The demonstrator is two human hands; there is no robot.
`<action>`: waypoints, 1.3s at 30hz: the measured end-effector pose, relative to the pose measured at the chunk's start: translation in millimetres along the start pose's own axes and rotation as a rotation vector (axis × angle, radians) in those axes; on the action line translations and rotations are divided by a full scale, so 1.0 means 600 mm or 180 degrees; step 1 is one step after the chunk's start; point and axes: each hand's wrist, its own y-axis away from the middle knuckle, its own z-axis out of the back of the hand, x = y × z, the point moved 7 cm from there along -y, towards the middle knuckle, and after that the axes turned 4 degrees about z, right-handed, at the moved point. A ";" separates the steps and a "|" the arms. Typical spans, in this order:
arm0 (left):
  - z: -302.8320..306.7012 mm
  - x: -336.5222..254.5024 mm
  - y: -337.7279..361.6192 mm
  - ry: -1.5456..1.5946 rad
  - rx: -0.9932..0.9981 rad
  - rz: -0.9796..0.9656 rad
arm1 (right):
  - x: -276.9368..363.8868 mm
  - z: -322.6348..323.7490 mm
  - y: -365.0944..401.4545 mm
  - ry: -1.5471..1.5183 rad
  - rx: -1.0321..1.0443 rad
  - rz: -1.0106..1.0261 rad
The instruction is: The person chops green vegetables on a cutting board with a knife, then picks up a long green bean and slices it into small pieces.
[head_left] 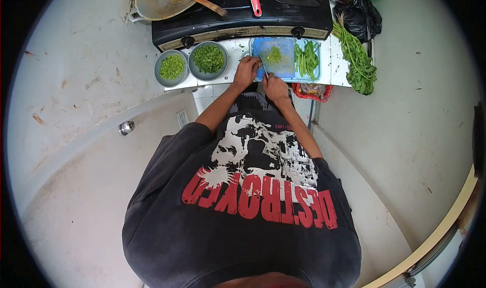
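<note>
My right hand (276, 89) is closed around the handle of a knife (262, 62), its blade lying across the left part of a blue cutting board (286, 46). Close to the blade, the fingers of my left hand (246, 71) are bunched at the board's left edge; what they pinch is too small to make out. A little heap of chopped greens (274, 55) lies on the board, right of the blade. Cut leafy stems (307, 60) rest in the blue tray (318, 67), which also holds the board.
Two grey bowls stand left: one with light chopped greens (172, 66), one with darker chopped greens (208, 58). Behind is a black gas stove (238, 22) with a wok (152, 4) and a red-handled utensil (254, 2). Leafy greens (358, 65) and a black plastic bag (362, 17) lie right.
</note>
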 end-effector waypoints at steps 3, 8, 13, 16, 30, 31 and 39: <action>0.000 0.000 0.001 0.0131 0.0015 0.0097 | -0.011 0.006 0.031 0.0090 0.0093 -0.0020; -0.003 0.007 0.003 0.0190 -0.0005 0.0135 | -0.021 0.011 0.050 -0.0051 0.0193 -0.0186; 0.000 0.001 0.002 0.0063 -0.0096 -0.0023 | 0.006 0.019 0.031 -0.0128 0.0114 -0.0036; -0.001 0.004 0.005 0.0093 -0.0110 0.0015 | 0.018 0.016 0.008 -0.0200 0.0084 -0.0037; -0.003 0.008 0.001 0.0120 0.0021 0.0255 | 0.009 0.004 0.008 -0.0029 0.0022 -0.0023; -0.001 0.005 0.001 0.0150 0.0020 0.0248 | 0.008 0.006 0.018 -0.0032 0.0022 -0.0028; 0.005 -0.009 0.002 -0.0115 -0.0048 -0.0132 | 0.008 0.002 0.017 -0.0058 -0.0002 0.0087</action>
